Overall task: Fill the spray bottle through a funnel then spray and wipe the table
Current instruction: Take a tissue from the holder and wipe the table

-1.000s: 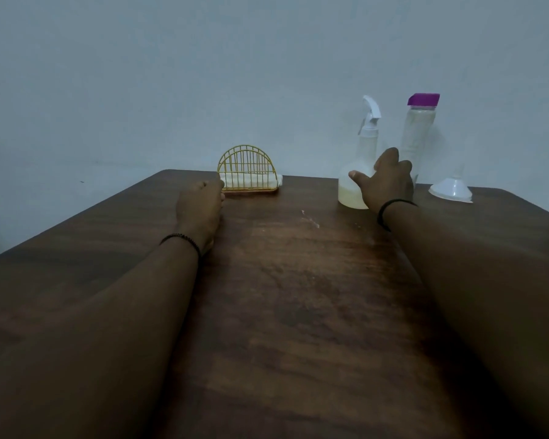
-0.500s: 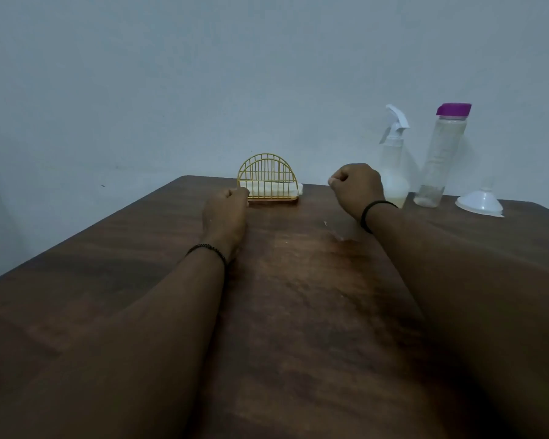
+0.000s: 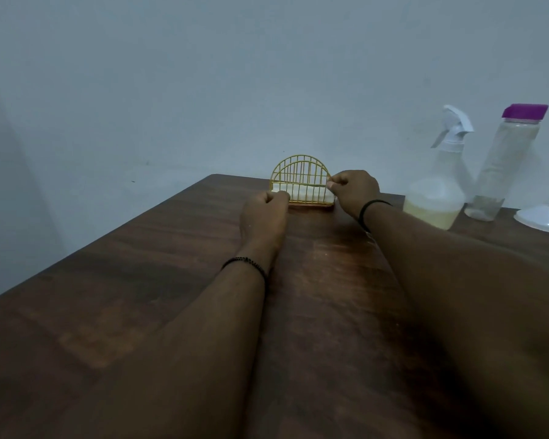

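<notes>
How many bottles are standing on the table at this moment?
2. The spray bottle stands at the far right of the table. The purple-capped bottle stands just right of it, by the wall. None seems hidden.

Setting: plain domestic room, likely home dining or utility corner. Evidence noted: dark wood-grain table (image 3: 140, 296) set against bare pale blue-grey painted wall (image 3: 203, 74); gold wire napkin holder (image 3: 301, 182) stocked with white napkins (image 3: 298, 193); household spray bottle (image 3: 438, 191), purple-capped clear bottle (image 3: 504, 160), white plastic funnel (image 3: 542, 217) grouped at far right edge. Lighting dim.
</notes>
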